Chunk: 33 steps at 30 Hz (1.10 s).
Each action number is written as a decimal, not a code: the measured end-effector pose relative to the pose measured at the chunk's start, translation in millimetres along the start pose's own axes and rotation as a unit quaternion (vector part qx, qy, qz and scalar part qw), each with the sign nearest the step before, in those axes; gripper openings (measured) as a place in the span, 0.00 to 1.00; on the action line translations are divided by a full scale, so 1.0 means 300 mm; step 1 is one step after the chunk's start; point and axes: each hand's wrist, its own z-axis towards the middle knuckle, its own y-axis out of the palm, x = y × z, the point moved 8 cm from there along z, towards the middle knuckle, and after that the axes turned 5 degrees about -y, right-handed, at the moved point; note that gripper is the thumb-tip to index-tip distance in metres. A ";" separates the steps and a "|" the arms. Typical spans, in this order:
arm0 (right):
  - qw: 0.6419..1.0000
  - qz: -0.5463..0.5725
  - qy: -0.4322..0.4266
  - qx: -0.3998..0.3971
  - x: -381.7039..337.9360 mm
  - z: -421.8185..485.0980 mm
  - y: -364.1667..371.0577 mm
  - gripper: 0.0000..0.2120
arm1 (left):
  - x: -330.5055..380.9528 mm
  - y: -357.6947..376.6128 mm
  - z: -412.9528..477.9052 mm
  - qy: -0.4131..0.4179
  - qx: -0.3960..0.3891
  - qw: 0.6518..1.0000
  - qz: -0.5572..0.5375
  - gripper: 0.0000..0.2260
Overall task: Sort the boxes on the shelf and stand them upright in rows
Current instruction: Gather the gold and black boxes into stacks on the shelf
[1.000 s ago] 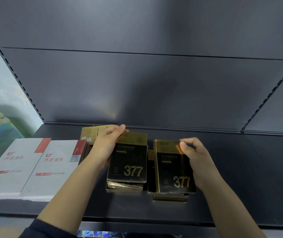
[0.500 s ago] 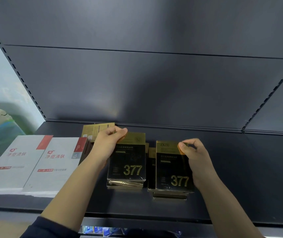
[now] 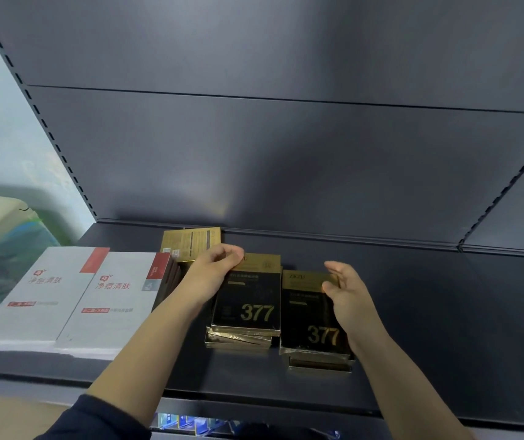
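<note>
Boxes (image 3: 311, 322) all lie flat, none upright yet: left grip (image 3: 213, 271) clamps the top box (image 3: 248, 300) at 9 o'clock, right grip (image 3: 346, 293) spread apart.

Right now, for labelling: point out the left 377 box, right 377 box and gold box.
left 377 box (image 3: 256, 312), head view, on its gold digits.
right 377 box (image 3: 305, 312), head view, on its black face.
gold box (image 3: 191, 244), head view, on its printed panel.

Dark navy sleeve (image 3: 105, 419) at the left elbow, forearms (image 3: 165, 338) bare, left hand (image 3: 214, 269) and right hand (image 3: 348, 295) bare
</note>
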 end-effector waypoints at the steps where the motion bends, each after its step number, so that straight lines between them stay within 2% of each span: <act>1: 1.000 0.001 -0.001 0.007 0.001 0.000 -0.001 0.19 | 0.000 0.003 -0.005 0.001 -0.003 1.000 0.003 0.09; 4: 0.999 0.024 0.001 0.031 0.012 -0.003 -0.007 0.15 | -0.002 -0.006 -0.009 -0.004 -0.006 1.000 0.003 0.10; 7: 0.992 0.092 0.029 0.076 0.020 -0.014 -0.047 0.11 | 0.066 -0.118 0.034 0.044 0.097 0.993 0.049 0.14; 9: 0.982 0.152 0.032 0.108 0.016 -0.018 -0.085 0.10 | 0.126 -0.197 0.094 0.077 0.142 0.974 0.157 0.17; 12: 0.976 0.173 0.021 0.129 0.021 -0.021 -0.128 0.10 | 0.105 -0.251 0.220 0.022 0.094 0.916 0.390 0.31; 14: 0.980 0.158 0.022 0.122 0.035 -0.018 -0.136 0.09 | 0.046 -0.252 0.275 -0.020 0.033 0.874 0.485 0.37; 16: 0.982 0.142 0.024 0.122 0.057 -0.010 -0.150 0.08 | 0.007 -0.240 0.311 -0.024 -0.018 0.840 0.541 0.40; 22: 0.980 0.157 0.026 0.122 0.094 -0.025 -0.195 0.07 | -0.028 -0.249 0.370 -0.038 -0.060 0.794 0.604 0.54; 28: 0.975 0.189 -0.001 0.117 0.055 -0.031 -0.195 0.09 | 0.097 -0.251 0.346 0.070 0.018 0.823 0.563 0.47; 30: 0.974 0.198 -0.020 0.109 0.025 -0.031 -0.186 0.09 | 0.153 -0.250 0.312 0.095 0.023 0.880 0.465 0.44; 32: 0.976 0.192 -0.035 0.094 -0.011 -0.030 -0.171 0.09 | 0.226 -0.248 0.245 0.109 0.028 0.953 0.281 0.40; 33: 0.977 0.191 -0.040 0.086 -0.028 -0.024 -0.161 0.08 | 0.260 -0.243 0.204 0.113 0.031 0.976 0.185 0.36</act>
